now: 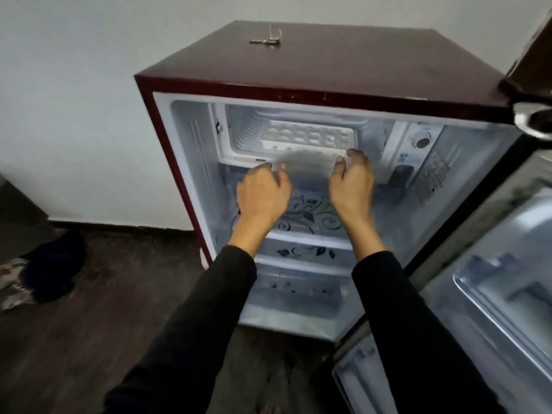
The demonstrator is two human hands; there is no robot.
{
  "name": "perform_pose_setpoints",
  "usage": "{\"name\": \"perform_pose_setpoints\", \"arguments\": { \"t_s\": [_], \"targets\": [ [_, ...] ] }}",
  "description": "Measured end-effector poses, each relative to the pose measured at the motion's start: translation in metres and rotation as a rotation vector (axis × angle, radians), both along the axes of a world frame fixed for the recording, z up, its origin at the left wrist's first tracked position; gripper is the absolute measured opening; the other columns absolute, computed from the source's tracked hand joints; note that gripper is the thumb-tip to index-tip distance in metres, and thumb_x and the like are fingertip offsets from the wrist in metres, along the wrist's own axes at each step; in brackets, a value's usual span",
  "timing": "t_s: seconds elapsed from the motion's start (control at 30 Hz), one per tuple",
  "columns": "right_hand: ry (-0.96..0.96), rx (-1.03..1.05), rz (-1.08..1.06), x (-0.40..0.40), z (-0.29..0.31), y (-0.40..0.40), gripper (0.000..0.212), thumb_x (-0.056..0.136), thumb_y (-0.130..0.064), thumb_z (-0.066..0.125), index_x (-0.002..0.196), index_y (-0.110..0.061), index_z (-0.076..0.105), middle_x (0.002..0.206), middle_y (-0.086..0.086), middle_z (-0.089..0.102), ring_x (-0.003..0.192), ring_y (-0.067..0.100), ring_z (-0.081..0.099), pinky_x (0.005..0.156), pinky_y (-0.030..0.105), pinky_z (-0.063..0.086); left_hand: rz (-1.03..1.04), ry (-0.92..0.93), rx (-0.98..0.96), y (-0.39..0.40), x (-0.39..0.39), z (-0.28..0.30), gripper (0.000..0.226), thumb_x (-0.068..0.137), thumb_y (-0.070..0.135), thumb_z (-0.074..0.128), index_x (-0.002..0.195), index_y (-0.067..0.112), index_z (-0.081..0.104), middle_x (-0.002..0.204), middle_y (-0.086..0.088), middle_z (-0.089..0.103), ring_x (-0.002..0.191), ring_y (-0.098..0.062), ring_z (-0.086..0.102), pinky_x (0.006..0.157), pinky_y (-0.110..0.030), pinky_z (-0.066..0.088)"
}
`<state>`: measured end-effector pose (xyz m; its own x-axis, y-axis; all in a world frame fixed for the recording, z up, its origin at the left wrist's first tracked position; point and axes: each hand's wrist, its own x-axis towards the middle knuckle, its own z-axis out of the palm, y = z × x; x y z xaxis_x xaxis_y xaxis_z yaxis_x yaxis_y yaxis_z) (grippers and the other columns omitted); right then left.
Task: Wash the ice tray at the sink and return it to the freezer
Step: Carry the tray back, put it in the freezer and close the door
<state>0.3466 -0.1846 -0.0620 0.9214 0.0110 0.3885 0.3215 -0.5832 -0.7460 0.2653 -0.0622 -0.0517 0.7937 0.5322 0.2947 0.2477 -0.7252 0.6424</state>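
Observation:
A white ice tray [307, 164], blurred by motion, hangs at the mouth of the freezer compartment [239, 138] at the top of the open maroon fridge [328, 61]. My left hand [263, 195] grips its left end and my right hand [352, 180] grips its right end, fingers curled over the edges. A second white ice tray [309, 135] lies inside the freezer, just behind the held one. Both arms wear black sleeves.
The fridge door [493, 264] stands open at the right, its shelves facing me. A thermostat dial [421, 140] sits right of the freezer. Glass shelves with a floral print [307, 213] lie below. Keys [267, 40] rest on the fridge top. Dark cloth [50, 264] lies on the floor at left.

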Motion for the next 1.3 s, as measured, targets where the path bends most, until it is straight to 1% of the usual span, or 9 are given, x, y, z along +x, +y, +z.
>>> {"name": "perform_pose_setpoints", "arguments": {
  "t_s": [0.13,0.23,0.33,0.43,0.67,0.97,1.07,1.17,1.3],
  "targets": [
    [0.072,0.041,-0.003,-0.072,-0.016,-0.018,0.037,0.100,-0.020,0.040,0.130,0.000,0.051,0.128,0.019,0.055,0.118,0.031,0.051,0.096,0.031,0.037,-0.003,0.033,-0.052,-0.027,-0.063,-0.018,0.038,0.102,0.034,0.037,0.081,0.006,0.053,0.082,-0.013,0.062,0.080,-0.031,0.056,0.065,-0.033,0.032],
    [0.098,0.021,0.017,-0.120,-0.023,-0.032,0.036,0.101,-0.019,0.040,0.129,-0.001,0.051,0.125,0.018,0.057,0.117,0.030,0.052,0.096,0.032,0.038,-0.026,0.047,-0.061,-0.044,-0.104,-0.024,0.035,0.101,0.031,0.037,0.078,0.008,0.050,0.085,-0.016,0.062,0.084,-0.033,0.057,0.069,-0.038,0.039],
    [0.100,0.029,0.008,-0.164,-0.029,-0.049,0.036,0.101,-0.022,0.039,0.129,-0.003,0.052,0.126,0.013,0.058,0.118,0.026,0.052,0.096,0.030,0.038,-0.048,0.045,-0.067,-0.056,-0.140,-0.026,0.034,0.100,0.027,0.039,0.094,0.000,0.059,0.100,-0.019,0.063,0.099,-0.036,0.057,0.085,-0.047,0.045],
    [0.093,0.052,-0.016,-0.206,-0.036,-0.066,0.037,0.102,-0.025,0.038,0.130,-0.006,0.052,0.128,0.010,0.058,0.120,0.024,0.052,0.101,0.035,0.041,-0.069,0.066,-0.047,-0.068,-0.174,-0.029,0.038,0.100,0.027,0.039,0.108,-0.004,0.059,0.107,-0.020,0.063,0.104,-0.037,0.055,0.090,-0.050,0.044],
    [0.058,0.083,-0.147,-0.301,-0.047,-0.115,0.036,0.101,-0.024,0.041,0.131,-0.007,0.052,0.128,0.010,0.059,0.120,0.023,0.052,0.102,0.036,0.039,-0.217,0.130,-0.099,-0.112,-0.258,-0.036,0.051,0.103,0.031,0.035,0.144,0.001,0.037,0.148,-0.016,0.042,0.142,-0.033,0.029,0.115,-0.046,0.025],
    [0.009,0.141,-0.404,-0.400,-0.059,-0.207,0.033,0.100,-0.025,0.045,0.126,-0.007,0.055,0.126,0.009,0.058,0.117,0.023,0.053,0.096,0.028,0.038,-0.344,0.145,-0.160,-0.176,-0.358,-0.047,0.054,0.103,0.033,0.032,0.149,0.005,0.028,0.153,-0.015,0.035,0.145,-0.027,0.026,0.120,-0.041,0.014],
    [-0.086,0.202,-0.528,-0.415,-0.058,-0.246,0.030,0.097,-0.022,0.046,0.119,-0.004,0.058,0.118,0.013,0.061,0.110,0.028,0.056,0.093,0.031,0.041,-0.352,0.108,-0.175,-0.198,-0.372,-0.040,0.053,0.103,0.032,0.034,0.148,0.004,0.029,0.152,-0.014,0.037,0.143,-0.027,0.029,0.120,-0.042,0.015],
    [-0.179,0.242,-0.632,-0.423,-0.057,-0.290,0.031,0.094,-0.016,0.046,0.113,0.003,0.060,0.111,0.021,0.063,0.104,0.035,0.058,0.085,0.020,0.037,-0.336,0.057,-0.189,-0.225,-0.382,-0.033,0.052,0.103,0.031,0.036,0.146,0.003,0.035,0.147,-0.015,0.044,0.138,-0.030,0.037,0.116,-0.047,0.024],
    [-0.270,0.274,-0.797,-0.432,-0.050,-0.359,0.039,0.094,-0.025,0.043,0.113,0.004,0.061,0.109,0.023,0.064,0.102,0.038,0.058,0.090,0.034,0.039,-0.360,0.008,-0.221,-0.281,-0.392,-0.024,0.047,0.103,0.030,0.037,0.142,0.003,0.040,0.143,-0.014,0.049,0.134,-0.029,0.041,0.113,-0.048,0.028]
  ]
}}
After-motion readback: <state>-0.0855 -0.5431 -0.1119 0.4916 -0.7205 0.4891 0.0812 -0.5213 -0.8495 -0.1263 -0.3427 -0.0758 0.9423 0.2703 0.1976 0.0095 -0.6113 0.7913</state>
